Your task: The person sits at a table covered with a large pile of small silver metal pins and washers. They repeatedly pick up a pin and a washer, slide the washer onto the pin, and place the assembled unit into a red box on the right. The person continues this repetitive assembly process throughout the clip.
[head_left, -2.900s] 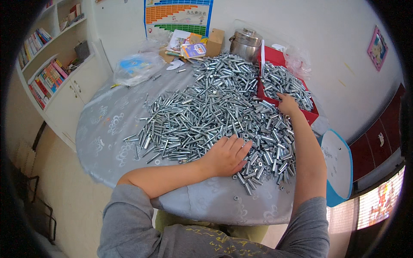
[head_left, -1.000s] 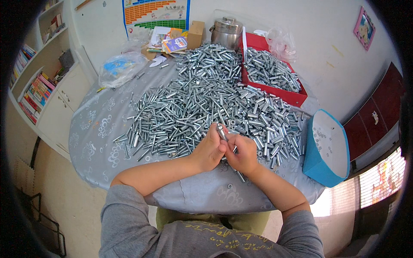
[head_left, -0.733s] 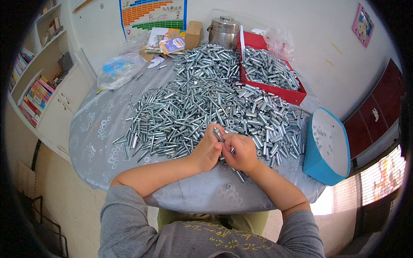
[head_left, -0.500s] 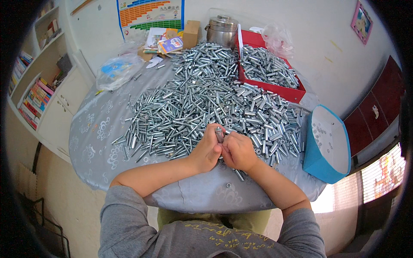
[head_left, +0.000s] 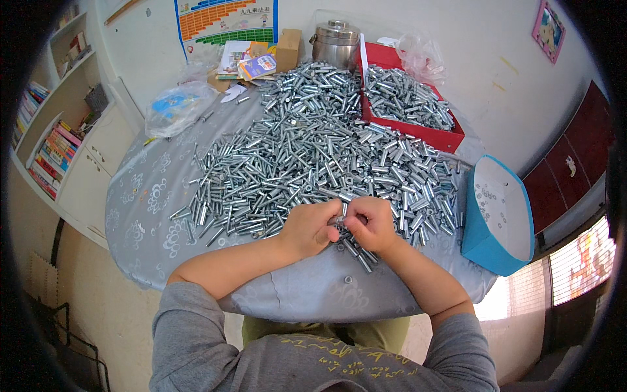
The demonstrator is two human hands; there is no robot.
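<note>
In front of the pile my left hand (head_left: 308, 228) and my right hand (head_left: 371, 225) meet, both closed. Between their thumbs and fingers they pinch a small silver metal bolt (head_left: 339, 222), mostly hidden by the fingers. A wide heap of loose metal bolts and sleeves (head_left: 307, 157) spreads over the table beyond my hands. Several sleeves (head_left: 357, 253) lie just below my right hand. One small nut (head_left: 347, 279) rests apart from the heap, near the table's front edge.
A red box (head_left: 418, 134) full of metal parts stands at the back right. At the right edge is a blue bin (head_left: 490, 245) with small rings inside. A steel pot (head_left: 336, 46), papers (head_left: 255, 65) and a plastic bag (head_left: 179, 108) sit along the back.
The bolt stood upright between my hands and now lies tilted, more covered by fingers. My right hand has turned and shifted slightly, its thumb now on the bolt.
</note>
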